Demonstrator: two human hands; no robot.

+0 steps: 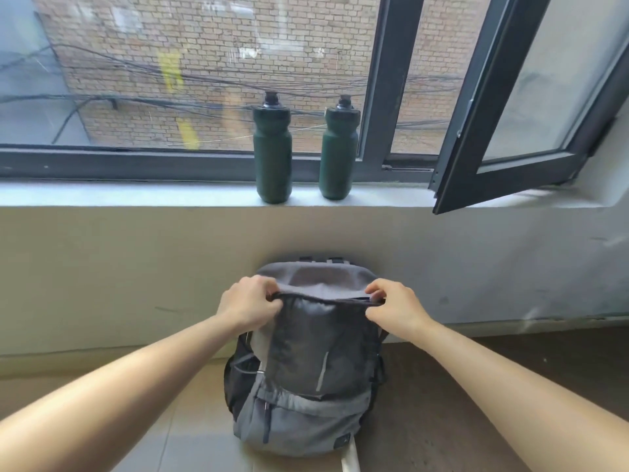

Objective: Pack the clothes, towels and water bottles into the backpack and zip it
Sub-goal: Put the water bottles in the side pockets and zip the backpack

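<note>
Tiled floor (190, 420) by the wall carries the backpack (306, 386) upright, with my left hand (248, 301) and right hand (394, 303) each pinching the rim of its open top. If either pinch slips, I judge the soft mouth will sag shut. Farther off, the left water bottle (272, 148) and right water bottle (338, 148) stand near the windowsill (136, 194) edge, where a hasty reach could topple them.

1. The grey woven-cloth backpack (303, 413), its top edge pinched by the left hand (246, 303) and right hand (396, 306), is matt fabric. Its darker front panel (316, 342) below the hands has a faint sheen.
2. The dark green plastic bottle (273, 158) beyond the left hand and the second dark green plastic bottle (337, 155) beyond the right hand look smooth and matt.
3. The black window frame (384, 97) behind them looks like smooth, matt painted metal.
4. The cream painted wall (136, 267) beyond the hands is matt and scuffed.
</note>
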